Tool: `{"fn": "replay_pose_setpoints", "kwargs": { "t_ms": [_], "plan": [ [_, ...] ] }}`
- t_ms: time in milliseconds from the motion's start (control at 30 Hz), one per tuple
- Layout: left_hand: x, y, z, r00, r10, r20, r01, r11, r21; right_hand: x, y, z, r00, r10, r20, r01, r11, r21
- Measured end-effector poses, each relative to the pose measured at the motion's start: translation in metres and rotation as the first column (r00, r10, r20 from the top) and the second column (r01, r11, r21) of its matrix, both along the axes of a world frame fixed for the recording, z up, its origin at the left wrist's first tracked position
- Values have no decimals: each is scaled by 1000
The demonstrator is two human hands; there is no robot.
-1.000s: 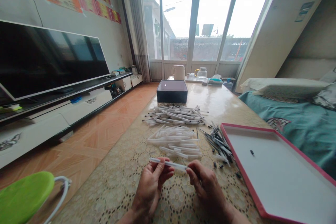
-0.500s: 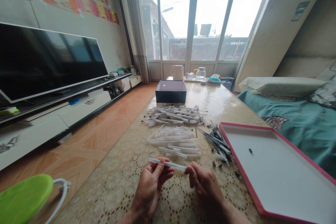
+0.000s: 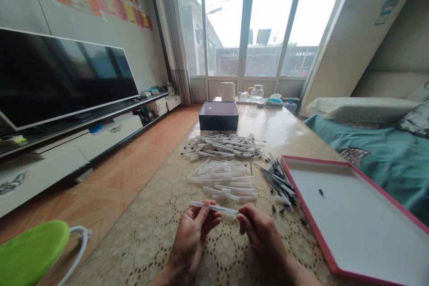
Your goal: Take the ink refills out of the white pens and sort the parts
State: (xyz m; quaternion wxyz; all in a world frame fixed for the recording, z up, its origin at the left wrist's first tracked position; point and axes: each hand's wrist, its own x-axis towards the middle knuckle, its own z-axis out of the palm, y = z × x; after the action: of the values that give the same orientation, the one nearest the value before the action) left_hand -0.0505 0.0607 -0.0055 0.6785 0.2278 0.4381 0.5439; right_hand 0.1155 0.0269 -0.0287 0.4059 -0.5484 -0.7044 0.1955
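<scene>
My left hand grips a translucent white pen between thumb and fingers, level above the table. At the pen's right end my right hand is closed in a pinch, with something dark showing at the fingertips; its shape is mostly hidden. Just beyond my hands lies a pile of clear pen barrels. Farther back is a heap of white pens with dark ends. Thin dark refills are bunched to the right, with several small black pen plugs scattered near them.
A dark open box stands behind the piles. On the right is a pink-rimmed white tray with one black plug in it. A jug and glass pot stand at the far end. A green stool is at lower left.
Almost nothing differs. The right hand's fingers have shifted very slightly at the pen's end, while the left hand keeps its hold.
</scene>
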Motion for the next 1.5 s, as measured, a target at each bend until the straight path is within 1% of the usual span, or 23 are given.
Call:
{"fn": "replay_pose_setpoints", "kwargs": {
  "t_ms": [167,233,300,333,400,500,567,633,700,800,867,933,1000,1067,1100,1133,1167,1233,1267,1300,1333,1433,1500],
  "plan": [
    [0,-1,2,1000,-13,11,13,1000,9,0,0,3,999,28,-16,-28,1000,-3],
    [0,-1,3,1000,-10,15,10,1000,13,0,0,3,1000,16,-24,-16,1000,4],
    [0,0,4,1000,18,17,-18,1000,13,0,-1,4,997,5,-81,-6,1000,-12],
    [-1,1,4,999,33,18,-33,999,13,0,-1,5,990,7,-139,-12,999,-34],
    [-2,2,5,998,52,18,-53,999,14,-2,-1,9,953,15,-303,-43,995,-88],
    [-3,2,4,999,40,17,-40,999,21,-4,0,15,838,-12,-546,-101,979,-176],
    [-3,0,3,1000,14,22,-15,1000,20,-5,0,17,769,-21,-639,-173,955,-240],
    [-2,-1,3,1000,-12,27,12,1000,18,-6,0,17,747,-26,-664,-229,928,-294],
    [-2,-3,2,999,-28,24,28,1000,12,-6,0,16,775,-24,-632,-225,923,-311],
    [-2,-2,1,999,-27,19,27,1000,-1,-4,-1,18,837,-38,-546,-151,942,-298],
    [-3,0,2,1000,-6,27,6,1000,1,1,0,22,861,-48,-507,-119,949,-291],
    [-5,3,4,998,42,40,-42,999,11,12,3,30,884,-68,-463,-74,956,-283],
    [-7,5,6,994,94,52,-95,995,25,28,8,38,905,-120,-409,6,963,-268],
    [-9,6,7,990,127,59,-129,991,39,49,13,44,902,-220,-372,136,961,-239],
    [-9,6,7,990,130,54,-133,990,44,59,16,45,890,-285,-356,221,952,-210],
    [-9,6,6,992,120,39,-122,991,48,70,18,47,873,-357,-331,319,933,-165],
    [-9,5,6,996,92,11,-92,994,54,79,21,47,850,-439,-292,428,898,-105],
    [-6,3,4,997,1,-81,6,997,79,92,25,47,784,-594,-180,609,793,37],
    [-5,3,3,990,-47,-136,60,994,94,96,26,46,749,-652,-118,662,742,102],
    [-4,2,3,979,-82,-185,103,989,105,99,28,44,721,-691,-58,690,708,150],
    [-3,2,2,969,-101,-225,130,985,114,100,30,42,711,-703,3,691,699,183],
    [0,1,3,953,-95,-288,140,980,141,99,34,32,716,-674,185,626,736,260],
    [1,0,5,950,-60,-307,120,976,180,100,35,24,707,-650,279,577,758,303]
  ]
}}
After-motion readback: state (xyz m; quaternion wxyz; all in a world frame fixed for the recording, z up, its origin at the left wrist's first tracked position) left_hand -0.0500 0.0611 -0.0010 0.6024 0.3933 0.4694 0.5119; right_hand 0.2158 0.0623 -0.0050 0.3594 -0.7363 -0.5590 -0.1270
